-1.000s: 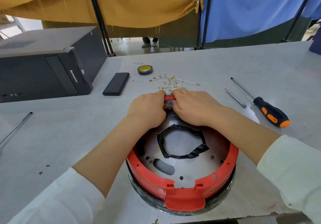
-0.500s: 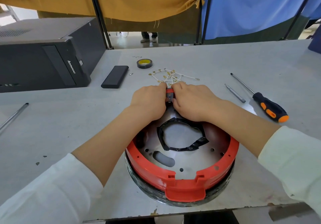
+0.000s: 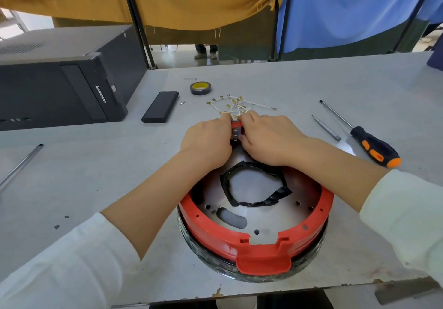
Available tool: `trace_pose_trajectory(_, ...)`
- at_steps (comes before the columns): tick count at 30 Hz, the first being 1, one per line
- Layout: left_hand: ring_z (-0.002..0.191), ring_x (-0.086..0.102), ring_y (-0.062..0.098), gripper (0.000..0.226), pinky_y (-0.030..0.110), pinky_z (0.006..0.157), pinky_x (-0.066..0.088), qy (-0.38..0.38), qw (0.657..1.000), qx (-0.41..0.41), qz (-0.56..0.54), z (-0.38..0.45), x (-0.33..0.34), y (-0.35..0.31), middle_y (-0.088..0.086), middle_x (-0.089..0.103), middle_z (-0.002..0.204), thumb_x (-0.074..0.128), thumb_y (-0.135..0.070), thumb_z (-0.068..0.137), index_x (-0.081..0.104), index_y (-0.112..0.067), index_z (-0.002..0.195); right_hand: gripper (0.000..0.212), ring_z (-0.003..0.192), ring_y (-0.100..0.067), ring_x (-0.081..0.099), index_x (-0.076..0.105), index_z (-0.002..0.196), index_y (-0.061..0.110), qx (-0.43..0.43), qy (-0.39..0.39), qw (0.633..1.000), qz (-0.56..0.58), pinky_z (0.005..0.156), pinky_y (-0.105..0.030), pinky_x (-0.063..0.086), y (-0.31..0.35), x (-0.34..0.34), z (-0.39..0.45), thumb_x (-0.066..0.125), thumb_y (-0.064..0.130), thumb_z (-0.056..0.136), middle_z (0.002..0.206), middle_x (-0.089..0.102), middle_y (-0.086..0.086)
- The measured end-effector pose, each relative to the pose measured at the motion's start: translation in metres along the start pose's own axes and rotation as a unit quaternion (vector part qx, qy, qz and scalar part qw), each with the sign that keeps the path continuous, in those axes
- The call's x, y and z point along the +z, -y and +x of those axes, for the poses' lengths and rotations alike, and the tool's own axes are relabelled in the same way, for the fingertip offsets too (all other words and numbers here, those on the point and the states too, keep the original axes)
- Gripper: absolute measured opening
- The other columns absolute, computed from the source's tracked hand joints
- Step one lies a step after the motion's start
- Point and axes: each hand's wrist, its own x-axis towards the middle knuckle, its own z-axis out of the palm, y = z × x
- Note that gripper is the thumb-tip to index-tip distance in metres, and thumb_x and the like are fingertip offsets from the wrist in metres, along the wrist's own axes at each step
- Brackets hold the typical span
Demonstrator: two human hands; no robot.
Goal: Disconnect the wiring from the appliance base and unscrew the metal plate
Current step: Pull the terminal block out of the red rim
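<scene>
Appliance base (image 3: 259, 244): round, red plastic ring over a dark lower rim, set on the grey table (image 3: 96, 165) near its front edge. Metal plate (image 3: 263, 215): silver, perforated, seated inside the ring, with a torn loop of black tape (image 3: 254, 189) lying on it. Left hand (image 3: 206, 141) and right hand (image 3: 271, 138): both at the far rim of the base, fingers curled and pinching a small connector (image 3: 236, 132) between them. Wiring (image 3: 236, 106): loose white leads with brass terminals, lying on the table just beyond the hands. Screwdriver (image 3: 369, 144): black and orange handle, to the right of the base. Loose bit (image 3: 326, 127): beside the screwdriver. Roll of tape (image 3: 201, 88), black slab (image 3: 160, 110) and black computer case (image 3: 64, 86): far left.
</scene>
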Motion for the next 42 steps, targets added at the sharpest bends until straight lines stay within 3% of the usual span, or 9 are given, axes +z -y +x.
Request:
trace_pose_trajectory(3,0.095,0.057,0.033,0.038,0.032,0.067,0.032,0.012,0.999,0.015,-0.05,0.0,0.0,0.005,0.008,0.062,0.112,0.043,-0.019,0.092,0.04,-0.021,0.129,0.033,0.098,-0.029,0.057,0.04,0.121,0.012,-0.005,0.001,1.0,0.01,0.062,-0.033,0.026,-0.003,0.0,-0.002,0.034,0.034,0.097,0.119,0.052,-0.006)
trace_pose_trajectory(5,0.098,0.057,0.033,0.039,0.032,0.067,0.032,0.01,0.998,0.02,-0.051,0.001,0.0,0.006,0.009,0.062,0.113,0.043,-0.02,0.091,0.04,-0.023,0.13,0.033,0.099,-0.029,0.057,0.04,0.121,0.012,-0.004,0.004,1.0,0.005,0.063,-0.033,0.026,-0.001,-0.001,-0.002,0.034,0.034,0.097,0.119,0.051,-0.007)
trace_pose_trajectory(10,0.073,0.045,0.029,0.036,0.032,0.06,0.03,-0.008,1.0,-0.008,-0.025,0.001,-0.001,0.0,0.011,0.061,0.098,0.047,-0.015,0.083,0.045,-0.019,0.118,0.033,0.103,-0.03,0.055,0.04,0.119,0.01,0.012,0.006,1.0,-0.007,0.065,-0.034,0.025,0.002,0.001,0.0,0.034,0.033,0.096,0.121,0.05,-0.009)
trace_pose_trajectory(17,0.07,0.04,0.029,0.032,0.032,0.057,0.028,-0.015,0.999,-0.032,-0.011,0.004,-0.003,-0.006,0.004,0.043,0.077,0.049,-0.015,0.079,0.047,-0.017,0.111,0.034,0.097,-0.033,0.057,0.042,0.118,0.008,0.012,-0.01,0.999,-0.029,0.061,-0.035,0.024,0.003,0.005,0.002,0.036,0.032,0.095,0.118,0.052,-0.011)
trace_pose_trajectory(26,0.076,0.044,0.028,0.029,0.033,0.062,0.032,0.034,0.997,-0.016,-0.069,0.006,0.0,0.006,0.014,0.061,0.104,0.047,-0.017,0.09,0.045,-0.014,0.119,0.032,0.099,-0.031,0.057,0.041,0.119,0.012,0.003,-0.002,1.0,0.001,0.063,-0.034,0.027,-0.002,0.003,0.001,0.035,0.032,0.095,0.12,0.051,-0.008)
trace_pose_trajectory(33,0.077,0.043,0.028,0.018,0.034,0.063,0.03,0.036,0.999,-0.024,-0.016,0.004,-0.003,0.003,0.017,0.059,0.106,0.045,-0.019,0.092,0.046,-0.008,0.107,0.033,0.101,-0.031,0.057,0.04,0.121,0.011,0.004,-0.005,1.0,-0.009,0.064,-0.034,0.027,-0.002,0.005,0.001,0.035,0.033,0.096,0.121,0.051,-0.009)
trace_pose_trajectory(37,0.095,0.055,0.035,0.022,0.033,0.064,0.031,0.023,0.999,-0.031,0.026,0.002,-0.003,-0.003,0.016,0.058,0.108,0.047,-0.014,0.087,0.048,-0.008,0.108,0.032,0.098,-0.032,0.057,0.041,0.119,0.01,0.01,-0.014,1.0,-0.018,0.062,-0.035,0.027,0.0,0.007,0.001,0.036,0.032,0.096,0.118,0.051,-0.009)
trace_pose_trajectory(42,0.095,0.055,0.034,0.019,0.033,0.064,0.031,0.018,0.998,-0.034,0.041,0.004,-0.003,-0.007,0.016,0.058,0.107,0.048,-0.013,0.086,0.049,-0.009,0.105,0.032,0.093,-0.032,0.057,0.042,0.118,0.008,0.013,-0.025,0.999,-0.029,0.058,-0.034,0.024,0.003,0.007,0.001,0.036,0.032,0.097,0.116,0.052,-0.01)
